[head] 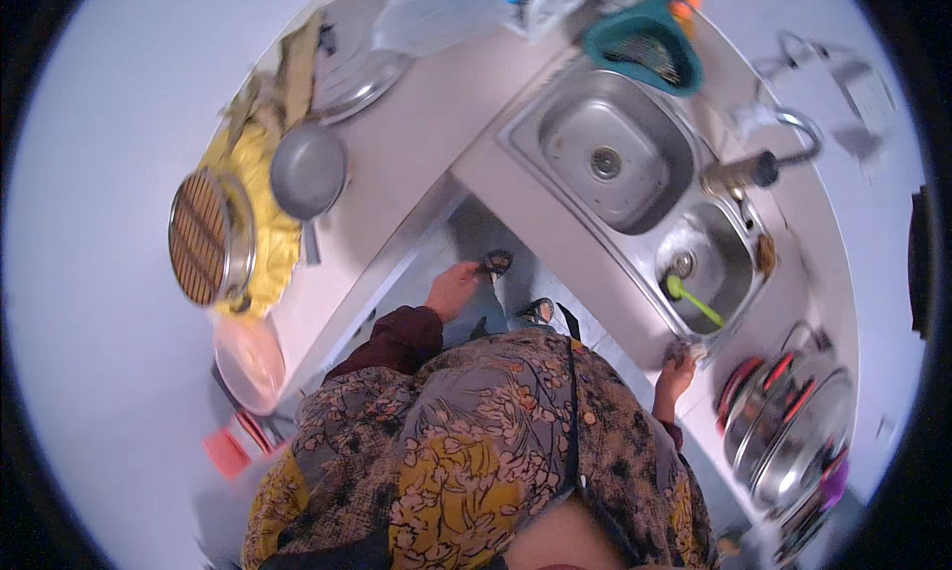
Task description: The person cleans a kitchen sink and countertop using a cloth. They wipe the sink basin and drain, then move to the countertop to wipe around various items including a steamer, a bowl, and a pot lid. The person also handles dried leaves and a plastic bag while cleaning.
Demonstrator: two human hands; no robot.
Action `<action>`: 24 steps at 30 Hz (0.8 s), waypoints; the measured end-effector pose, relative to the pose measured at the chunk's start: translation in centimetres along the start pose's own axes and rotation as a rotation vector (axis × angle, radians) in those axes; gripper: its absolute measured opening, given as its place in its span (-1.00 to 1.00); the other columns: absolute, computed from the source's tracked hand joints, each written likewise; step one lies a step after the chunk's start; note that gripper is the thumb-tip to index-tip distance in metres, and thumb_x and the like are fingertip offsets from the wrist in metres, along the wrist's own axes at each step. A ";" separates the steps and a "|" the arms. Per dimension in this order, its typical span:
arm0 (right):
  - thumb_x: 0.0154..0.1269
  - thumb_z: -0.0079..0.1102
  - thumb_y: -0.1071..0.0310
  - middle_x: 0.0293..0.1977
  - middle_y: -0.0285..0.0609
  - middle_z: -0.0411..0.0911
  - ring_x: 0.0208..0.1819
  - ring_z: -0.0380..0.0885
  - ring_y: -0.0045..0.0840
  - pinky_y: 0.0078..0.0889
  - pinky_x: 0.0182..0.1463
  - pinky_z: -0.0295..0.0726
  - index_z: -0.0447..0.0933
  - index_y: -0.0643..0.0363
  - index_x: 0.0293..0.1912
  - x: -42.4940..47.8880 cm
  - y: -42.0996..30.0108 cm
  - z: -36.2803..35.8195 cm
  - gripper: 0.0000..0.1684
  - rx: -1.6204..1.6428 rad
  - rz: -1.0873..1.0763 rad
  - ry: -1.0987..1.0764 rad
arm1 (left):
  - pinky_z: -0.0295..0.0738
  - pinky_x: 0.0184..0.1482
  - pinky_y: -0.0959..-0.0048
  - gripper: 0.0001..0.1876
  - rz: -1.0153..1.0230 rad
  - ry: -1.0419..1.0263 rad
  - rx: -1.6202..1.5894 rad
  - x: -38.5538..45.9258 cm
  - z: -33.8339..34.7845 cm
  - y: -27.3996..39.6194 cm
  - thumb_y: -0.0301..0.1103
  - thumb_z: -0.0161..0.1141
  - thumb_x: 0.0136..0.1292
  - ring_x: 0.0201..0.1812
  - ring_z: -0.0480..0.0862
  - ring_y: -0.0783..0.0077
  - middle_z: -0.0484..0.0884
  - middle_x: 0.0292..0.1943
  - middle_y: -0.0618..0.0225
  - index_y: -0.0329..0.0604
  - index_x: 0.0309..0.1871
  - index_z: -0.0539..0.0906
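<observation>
My left hand point(452, 290) hangs low in front of me, over the floor; its fingers are blurred, and whether they hold anything is unclear. On the right, my right hand point(675, 376) is at the counter edge, close to the lower corner of the steel double sink point(645, 237). Something small and pale point(696, 351) shows at its fingertips, too blurred to name or to tell if it is gripped. A green-handled brush or scrubber point(699, 306) lies in the smaller basin. The faucet point(758, 170) reaches over the sink from the right.
A teal strainer basket point(686, 79) stands at the sink's far corner. Lidded metal pans point(773, 428) stand at right. On the left counter are a frying pan point(308, 171), a pot with a slatted top point(199, 237) on yellow cloth, a pale bowl point(250, 363) and a round metal lid point(364, 94).
</observation>
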State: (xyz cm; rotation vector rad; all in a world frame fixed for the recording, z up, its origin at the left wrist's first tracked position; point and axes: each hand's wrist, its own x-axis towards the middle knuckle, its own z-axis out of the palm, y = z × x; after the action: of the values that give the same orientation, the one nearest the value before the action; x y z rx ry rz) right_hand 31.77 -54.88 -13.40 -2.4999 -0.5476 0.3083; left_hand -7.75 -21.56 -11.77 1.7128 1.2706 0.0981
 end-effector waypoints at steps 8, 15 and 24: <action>0.09 -0.11 0.60 -0.09 -0.07 0.47 -0.19 0.50 -0.50 -0.49 -0.13 0.52 0.32 0.28 0.15 0.5 -15.6 5.5 -0.45 0.672 -0.061 -0.655 | 0.48 0.00 0.25 -0.65 -0.183 0.168 -0.081 -9.3 1.2 -4.6 -0.26 0.05 0.25 -0.05 0.61 0.03 0.63 -0.14 0.03 -0.25 0.04 0.52; 0.07 -0.13 0.60 0.01 -0.09 0.45 -0.01 0.51 -0.44 -0.46 0.05 0.48 0.24 0.25 0.24 1.9 -33.7 16.6 -0.34 0.760 -0.252 -1.023 | 0.50 -0.02 0.27 -0.66 -0.215 0.211 -0.189 -12.7 -0.6 -8.6 -0.27 0.06 0.26 -0.07 0.62 0.05 0.62 -0.10 -0.01 -0.27 0.03 0.52; 0.10 -0.02 0.52 0.03 0.01 0.46 0.08 0.45 -0.26 -0.29 0.12 0.42 0.44 0.24 0.11 0.8 -51.1 34.2 -0.50 0.326 -1.171 -0.535 | 0.49 0.03 0.37 -0.61 -0.629 0.498 -0.405 -25.9 -3.9 -16.1 -0.30 0.11 0.25 -0.02 0.63 0.21 0.63 -0.06 0.03 -0.32 0.09 0.50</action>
State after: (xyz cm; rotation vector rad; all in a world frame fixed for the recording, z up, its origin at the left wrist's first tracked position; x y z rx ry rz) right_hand 5.14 0.57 -12.61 -1.4153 -1.8424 0.5166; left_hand -32.80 -39.19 -9.78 0.9123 1.9487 0.3963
